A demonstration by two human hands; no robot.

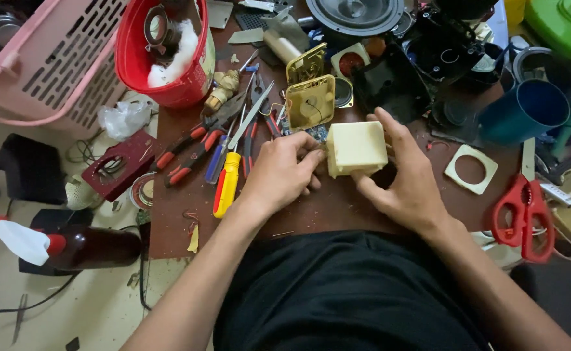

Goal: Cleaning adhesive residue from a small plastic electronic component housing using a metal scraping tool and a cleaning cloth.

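Both hands hold a smooth, pale yellow plastic box [356, 148] near the middle of the brown table [311, 214]. The right hand [406, 179] wraps its grip around the box. The left hand [279, 172] pinches its left edge. A yellow screwdriver [227, 184] lies just beside the left hand.

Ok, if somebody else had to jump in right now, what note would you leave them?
Left hand: fingertips pressed to the left side of the cream box.
Right hand: wrapped around the box's right side and front, steadying it on the brown table.
Nearby: yellow-handled screwdriver and red pliers to the left, red scissors to the right, an opened yellowish casing just behind.
Done: box in both hands. Left: it looks closed; no tool picked up.
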